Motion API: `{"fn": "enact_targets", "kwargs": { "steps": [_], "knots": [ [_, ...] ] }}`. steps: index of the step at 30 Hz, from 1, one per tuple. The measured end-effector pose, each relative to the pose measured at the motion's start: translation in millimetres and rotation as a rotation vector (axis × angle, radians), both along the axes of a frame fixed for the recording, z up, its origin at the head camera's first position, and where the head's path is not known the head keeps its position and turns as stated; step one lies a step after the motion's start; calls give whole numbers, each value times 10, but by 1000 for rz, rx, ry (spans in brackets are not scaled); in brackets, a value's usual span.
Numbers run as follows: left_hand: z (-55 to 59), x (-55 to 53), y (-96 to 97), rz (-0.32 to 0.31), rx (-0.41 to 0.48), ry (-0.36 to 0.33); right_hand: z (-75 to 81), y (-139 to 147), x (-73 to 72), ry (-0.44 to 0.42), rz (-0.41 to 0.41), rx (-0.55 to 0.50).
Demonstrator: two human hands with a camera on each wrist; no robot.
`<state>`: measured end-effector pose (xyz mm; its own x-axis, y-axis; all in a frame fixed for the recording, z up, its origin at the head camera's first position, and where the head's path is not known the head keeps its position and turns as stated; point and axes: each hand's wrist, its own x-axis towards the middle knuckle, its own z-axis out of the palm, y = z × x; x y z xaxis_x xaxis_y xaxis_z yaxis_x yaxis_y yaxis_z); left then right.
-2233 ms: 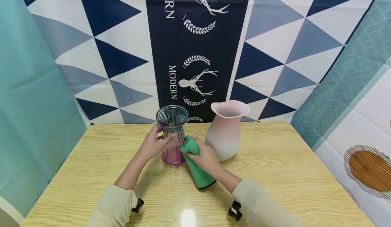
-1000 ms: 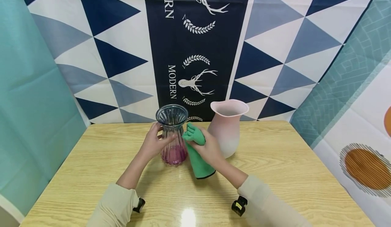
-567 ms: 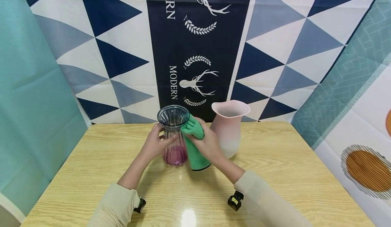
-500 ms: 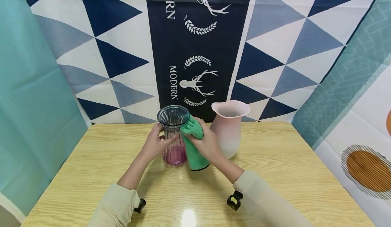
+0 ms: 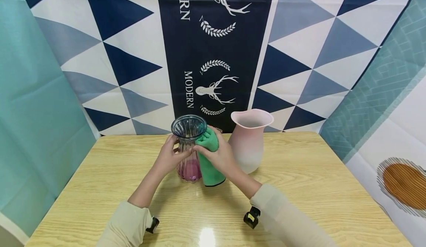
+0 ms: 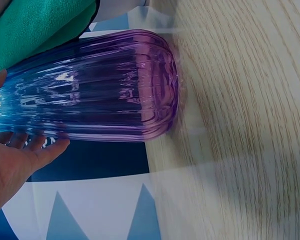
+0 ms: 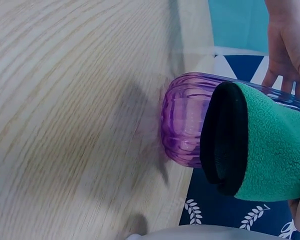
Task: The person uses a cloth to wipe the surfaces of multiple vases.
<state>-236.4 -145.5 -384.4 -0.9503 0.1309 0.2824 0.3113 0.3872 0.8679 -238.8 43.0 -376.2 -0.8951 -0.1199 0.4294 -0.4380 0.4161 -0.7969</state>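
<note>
Work looks under way and unfinished, we judge. We see the glass vase [image 5: 187, 143] upright, left of centre near the worktop's [image 5: 299, 173] far edge, its base apparently down on the wood. The left hand [image 5: 170, 156] has its fingers wrapped around the upper body, thumb across the front. The right hand [image 5: 221, 156] has its fingers clamped on the green cloth [image 5: 209, 169], which lies against the glass's right side, below the rim.

Done: vase steadied, cloth gathered and brought to it. Left, as we read it: whatever rubbing remains, then letting go of both. How much glass is covered, we cannot tell. The pink vase [image 5: 247, 147] stands to the right, also towards the far edge, gripped by neither hand; whether the right knuckles brush it is unclear.

Views differ. Only the head view gives us both vases' mouths. The left wrist view shows left fingertips [image 6: 62, 145] at the glass's far side; the right wrist view, the cloth's hollow, black-bound end.
</note>
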Motion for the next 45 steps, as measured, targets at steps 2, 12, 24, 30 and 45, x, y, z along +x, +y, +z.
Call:
{"fn": "enact_targets", "kwargs": {
  "steps": [2,12,24,30,45],
  "knots": [
    [-8,-4,1,0,0,-3,-5,-6,-10,5,-10,-16],
    [-27,-20,-9,1,4,17,-41,6,-43,44,-15,11],
    [22,4,15,-7,18,-14,-207,62,-28,11,-3,78],
    [260,167,70,-10,10,-27,-330,100,-18,-15,-7,154],
    [-1,-43,-16,-12,9,-7,-544,159,56,-60,-46,358]
  ]
}}
